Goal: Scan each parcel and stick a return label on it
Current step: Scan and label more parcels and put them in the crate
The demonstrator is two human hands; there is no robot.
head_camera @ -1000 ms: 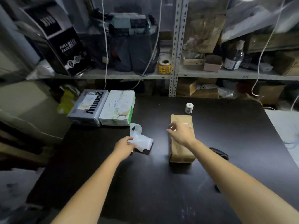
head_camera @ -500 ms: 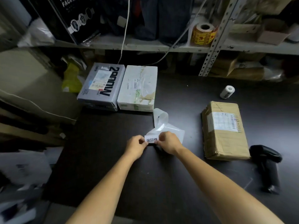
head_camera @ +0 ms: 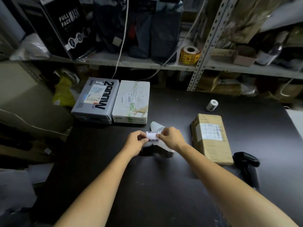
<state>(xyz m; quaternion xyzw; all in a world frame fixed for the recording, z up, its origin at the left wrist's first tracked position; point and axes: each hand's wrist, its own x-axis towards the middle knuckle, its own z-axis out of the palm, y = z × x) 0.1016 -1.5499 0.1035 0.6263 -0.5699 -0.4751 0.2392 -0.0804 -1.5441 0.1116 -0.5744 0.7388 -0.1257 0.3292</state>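
A strip of white return labels (head_camera: 153,136) with black characters is held above the black table (head_camera: 164,194). My left hand (head_camera: 136,143) pinches its left edge and my right hand (head_camera: 171,138) pinches its right edge. The strip's loose backing curls behind and below my hands. A brown taped parcel (head_camera: 211,138) with a barcode slip lies to the right. A grey parcel (head_camera: 96,100) and a white parcel (head_camera: 132,102) sit side by side at the table's back left. A black handheld scanner (head_camera: 247,164) lies at the brown parcel's near right corner.
A small white label roll (head_camera: 212,105) lies behind the brown parcel. A metal shelf (head_camera: 147,63) runs along the back with a yellow sticker roll (head_camera: 190,55), a black mask box (head_camera: 65,25) and hanging cables. Bags and cartons crowd the floor at left.
My right hand left the brown parcel and joined my left on the label strip. Both hands have lifted the strip, and two printed labels show between them now.
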